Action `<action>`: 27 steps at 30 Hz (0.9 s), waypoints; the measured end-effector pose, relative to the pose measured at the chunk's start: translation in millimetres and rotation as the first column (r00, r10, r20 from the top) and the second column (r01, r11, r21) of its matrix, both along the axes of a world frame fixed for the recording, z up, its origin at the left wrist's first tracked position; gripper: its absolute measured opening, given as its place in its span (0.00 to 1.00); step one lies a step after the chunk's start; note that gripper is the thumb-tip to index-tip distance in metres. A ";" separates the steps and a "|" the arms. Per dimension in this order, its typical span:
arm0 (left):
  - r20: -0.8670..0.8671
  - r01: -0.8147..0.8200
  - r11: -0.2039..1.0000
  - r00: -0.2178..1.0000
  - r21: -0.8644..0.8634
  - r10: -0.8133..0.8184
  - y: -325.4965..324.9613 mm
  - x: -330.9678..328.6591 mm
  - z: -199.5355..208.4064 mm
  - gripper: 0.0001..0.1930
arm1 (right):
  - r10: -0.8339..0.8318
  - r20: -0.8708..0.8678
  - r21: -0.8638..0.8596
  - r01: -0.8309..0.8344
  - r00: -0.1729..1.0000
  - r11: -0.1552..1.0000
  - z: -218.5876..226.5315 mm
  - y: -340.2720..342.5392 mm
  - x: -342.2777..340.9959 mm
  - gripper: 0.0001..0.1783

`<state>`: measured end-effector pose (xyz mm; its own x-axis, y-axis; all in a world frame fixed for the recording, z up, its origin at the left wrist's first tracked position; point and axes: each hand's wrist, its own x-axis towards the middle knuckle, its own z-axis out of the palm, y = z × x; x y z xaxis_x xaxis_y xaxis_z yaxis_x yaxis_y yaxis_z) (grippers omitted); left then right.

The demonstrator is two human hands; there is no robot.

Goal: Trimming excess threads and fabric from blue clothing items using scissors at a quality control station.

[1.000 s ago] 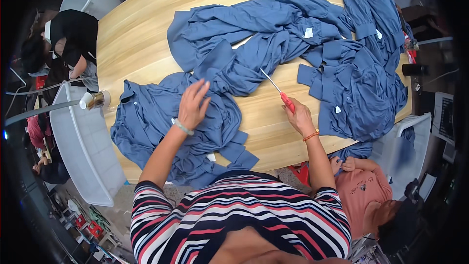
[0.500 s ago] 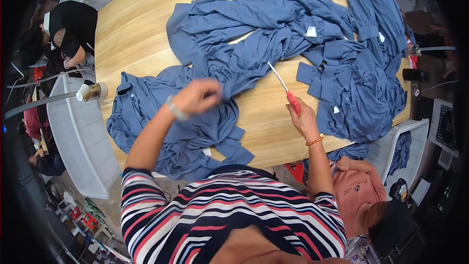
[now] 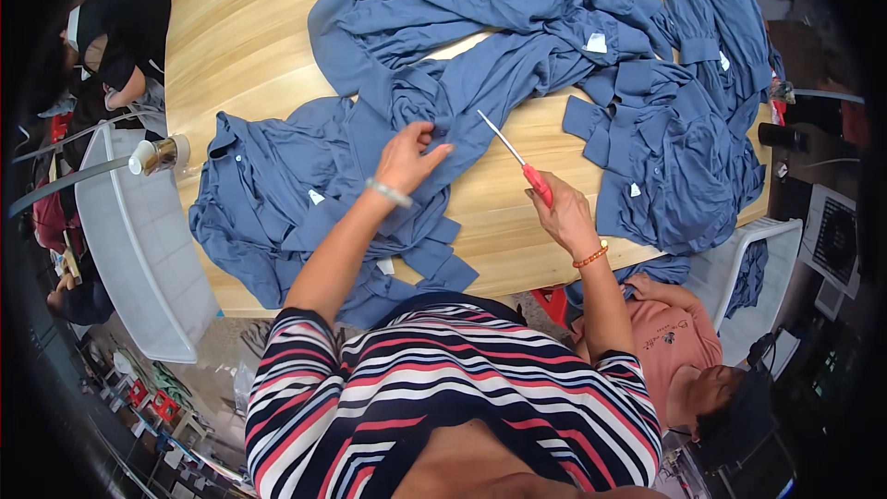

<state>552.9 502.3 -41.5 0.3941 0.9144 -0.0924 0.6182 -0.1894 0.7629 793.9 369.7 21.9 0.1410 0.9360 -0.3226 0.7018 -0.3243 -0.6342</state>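
Note:
My right hand [image 3: 561,211] is closed round the red handle of a tool with a long, slim metal shaft [image 3: 504,141]. Its tip points up and left, over the blue garments; the exact kind of tool is not clear. Over a crumpled blue garment [image 3: 277,171], my left hand [image 3: 411,159] has its thumb stretched out and fingers partly bent, holding nothing visible. A long blue garment [image 3: 499,65] with a white label [image 3: 596,42] lies beyond, towards the far side. More blue garments [image 3: 670,166] are heaped to the right of the tool.
The garments lie on a wooden table [image 3: 249,46]. Pale plastic bins stand left [image 3: 139,249] and right [image 3: 785,263]. A co-worker in a pink shirt [image 3: 679,333] sits close on my right; another in black [image 3: 129,32] is at the far left. A paper cup [image 3: 148,157] lies at the left edge.
My left hand has moved slightly right and its thumb has spread. The tool in my right hand has shifted a little left. A white label now shows on the left garment.

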 end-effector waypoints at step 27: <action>-0.327 -0.207 0.978 0.923 0.020 0.202 47.3 51.9 -35.8 0.29 | 0.093 0.052 0.051 -0.095 0.994 0.994 19.9 1.2 -7.3 0.12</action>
<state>604.8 549.6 -77.2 0.1442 0.9695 -0.1979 0.8572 -0.0225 0.5144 786.5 371.0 41.8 0.0662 0.9615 -0.2666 0.7583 -0.2221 -0.6129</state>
